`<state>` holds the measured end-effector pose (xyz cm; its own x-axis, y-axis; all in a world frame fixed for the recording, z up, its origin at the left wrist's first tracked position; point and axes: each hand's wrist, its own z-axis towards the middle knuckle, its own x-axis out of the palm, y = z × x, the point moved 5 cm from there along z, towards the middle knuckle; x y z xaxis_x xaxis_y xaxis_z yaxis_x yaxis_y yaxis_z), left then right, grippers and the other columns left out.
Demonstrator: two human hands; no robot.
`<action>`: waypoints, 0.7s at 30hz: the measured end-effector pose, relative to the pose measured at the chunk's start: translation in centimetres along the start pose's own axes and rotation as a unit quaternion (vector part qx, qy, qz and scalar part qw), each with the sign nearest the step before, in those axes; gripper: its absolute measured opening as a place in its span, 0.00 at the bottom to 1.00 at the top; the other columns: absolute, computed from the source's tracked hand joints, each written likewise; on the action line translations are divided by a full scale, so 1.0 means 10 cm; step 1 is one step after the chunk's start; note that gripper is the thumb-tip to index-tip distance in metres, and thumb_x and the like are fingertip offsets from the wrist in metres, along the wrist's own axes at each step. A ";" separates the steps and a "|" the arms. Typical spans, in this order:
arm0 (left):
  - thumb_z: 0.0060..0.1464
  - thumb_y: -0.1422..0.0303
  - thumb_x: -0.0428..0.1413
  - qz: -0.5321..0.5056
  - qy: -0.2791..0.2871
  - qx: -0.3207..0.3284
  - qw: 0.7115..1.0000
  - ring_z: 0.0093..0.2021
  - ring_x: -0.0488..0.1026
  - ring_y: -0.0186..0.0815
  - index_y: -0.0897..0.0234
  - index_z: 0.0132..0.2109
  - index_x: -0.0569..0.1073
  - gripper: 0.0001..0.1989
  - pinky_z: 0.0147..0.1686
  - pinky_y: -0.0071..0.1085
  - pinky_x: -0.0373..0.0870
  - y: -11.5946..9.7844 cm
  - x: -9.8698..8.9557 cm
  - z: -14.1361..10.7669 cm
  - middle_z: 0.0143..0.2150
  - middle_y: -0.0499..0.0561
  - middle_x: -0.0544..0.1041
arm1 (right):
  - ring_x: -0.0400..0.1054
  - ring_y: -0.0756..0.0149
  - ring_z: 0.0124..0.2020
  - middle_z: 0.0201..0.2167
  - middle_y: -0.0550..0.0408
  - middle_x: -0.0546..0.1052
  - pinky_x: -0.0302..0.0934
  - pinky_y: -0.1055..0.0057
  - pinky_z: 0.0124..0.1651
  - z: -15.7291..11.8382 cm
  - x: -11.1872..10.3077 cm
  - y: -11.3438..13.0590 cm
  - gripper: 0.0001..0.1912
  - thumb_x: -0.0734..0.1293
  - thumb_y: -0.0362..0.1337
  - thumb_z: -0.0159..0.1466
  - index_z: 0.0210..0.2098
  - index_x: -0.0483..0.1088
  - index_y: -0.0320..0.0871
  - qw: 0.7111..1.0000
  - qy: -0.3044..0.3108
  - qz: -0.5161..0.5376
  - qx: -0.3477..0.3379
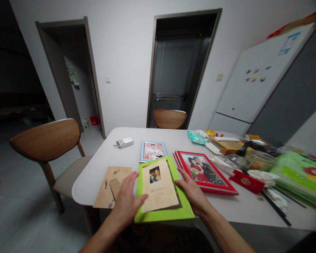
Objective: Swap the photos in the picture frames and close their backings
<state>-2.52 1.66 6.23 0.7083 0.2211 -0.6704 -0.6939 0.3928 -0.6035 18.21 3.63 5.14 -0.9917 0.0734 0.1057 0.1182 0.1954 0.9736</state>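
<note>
A lime-green picture frame (185,207) is tilted up at the table's near edge. Over its opening lies a cream printed card (162,195) with a small photo of two people, slightly askew, leaving a dark gap along its right side. My right hand (191,191) grips the frame's right edge, thumb near the card. My left hand (127,195) is at the left edge with fingers stretched out and apart, its thumb over the card's lower left. Beside that hand lies a brown backing board (100,196) with metal clips and a stand flap, partly hidden by the hand.
Behind the green frame lies a light-blue framed photo (153,150). Red picture frames (204,172) are stacked at right. A silver box-like object (125,142) sits at the far left. A red envelope (247,181), glass jar (260,160) and green package (302,172) crowd the right side.
</note>
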 end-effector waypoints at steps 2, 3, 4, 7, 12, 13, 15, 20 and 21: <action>0.42 0.68 0.54 -0.030 0.062 0.082 0.994 0.56 0.55 0.43 0.64 0.54 0.56 0.30 0.53 0.43 0.55 -0.42 0.26 -0.03 0.56 0.58 0.58 | 0.64 0.70 0.17 0.28 0.54 0.74 0.60 0.71 0.22 -0.05 0.07 0.09 0.39 0.61 0.35 0.49 0.58 0.41 0.42 1.000 -0.004 0.019 -0.018; 0.44 0.68 0.54 -0.031 0.074 0.112 0.991 0.56 0.54 0.44 0.64 0.54 0.57 0.28 0.53 0.44 0.54 -0.57 0.36 -0.04 0.57 0.58 0.57 | 0.64 0.70 0.17 0.28 0.55 0.74 0.59 0.72 0.22 -0.06 0.10 0.12 0.39 0.62 0.35 0.49 0.58 0.42 0.42 0.999 0.001 0.028 -0.024; 0.44 0.69 0.53 -0.029 0.076 0.135 0.988 0.56 0.54 0.44 0.65 0.54 0.56 0.28 0.53 0.44 0.55 -0.67 0.41 -0.05 0.57 0.59 0.57 | 0.63 0.71 0.17 0.27 0.56 0.74 0.59 0.73 0.23 -0.06 0.12 0.14 0.39 0.63 0.35 0.48 0.57 0.44 0.42 0.999 0.011 0.035 -0.028; 0.45 0.75 0.49 -0.025 0.068 0.188 0.979 0.52 0.59 0.41 0.65 0.53 0.57 0.25 0.50 0.40 0.59 -0.79 0.42 -0.05 0.52 0.57 0.64 | 0.62 0.73 0.17 0.26 0.57 0.73 0.58 0.75 0.22 -0.03 0.13 0.14 0.39 0.64 0.36 0.48 0.57 0.45 0.41 0.998 0.037 0.019 -0.037; 0.46 0.77 0.44 -0.067 -0.055 0.074 0.993 0.41 0.67 0.36 0.64 0.51 0.59 0.22 0.40 0.32 0.67 -0.44 -0.03 0.04 0.41 0.54 0.69 | 0.65 0.69 0.22 0.22 0.58 0.70 0.57 0.74 0.24 0.17 -0.09 -0.03 0.34 0.61 0.37 0.49 0.55 0.50 0.34 0.972 -0.023 -0.216 -0.091; 0.46 0.77 0.45 -0.082 -0.081 0.017 0.993 0.39 0.67 0.36 0.64 0.51 0.59 0.22 0.36 0.30 0.68 -0.30 -0.12 0.03 0.40 0.54 0.69 | 0.65 0.68 0.23 0.22 0.56 0.70 0.58 0.73 0.26 0.21 -0.15 -0.08 0.33 0.60 0.36 0.49 0.54 0.53 0.33 0.951 -0.047 -0.288 -0.106; 0.46 0.75 0.46 -0.113 -0.109 -0.077 0.985 0.39 0.68 0.36 0.65 0.50 0.60 0.21 0.32 0.29 0.68 -0.01 -0.25 -0.02 0.40 0.54 0.69 | 0.66 0.65 0.27 0.25 0.53 0.72 0.58 0.71 0.30 0.26 -0.24 -0.16 0.30 0.59 0.36 0.50 0.51 0.57 0.31 0.898 -0.081 -0.411 -0.135; 0.44 0.71 0.48 -0.123 -0.084 -0.163 0.975 0.44 0.67 0.40 0.65 0.48 0.62 0.20 0.41 0.34 0.65 0.51 -0.26 -0.27 0.45 0.53 0.70 | 0.66 0.60 0.37 0.38 0.42 0.72 0.57 0.68 0.41 0.28 -0.28 -0.28 0.24 0.58 0.35 0.53 0.48 0.62 0.31 0.822 -0.079 -0.535 -0.180; 0.44 0.70 0.48 -0.103 -0.064 -0.172 0.978 0.44 0.68 0.40 0.65 0.48 0.62 0.20 0.41 0.34 0.65 0.56 -0.23 -0.32 0.44 0.53 0.70 | 0.66 0.59 0.39 0.40 0.41 0.71 0.57 0.67 0.42 0.28 -0.27 -0.29 0.23 0.58 0.35 0.53 0.47 0.62 0.31 0.812 -0.078 -0.549 -0.183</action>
<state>-8.49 0.50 3.03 0.8324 0.2877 -0.4736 -0.5224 0.1223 -0.8439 20.70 5.60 1.49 -0.4674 0.1794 -0.8657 -0.8839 -0.0752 0.4616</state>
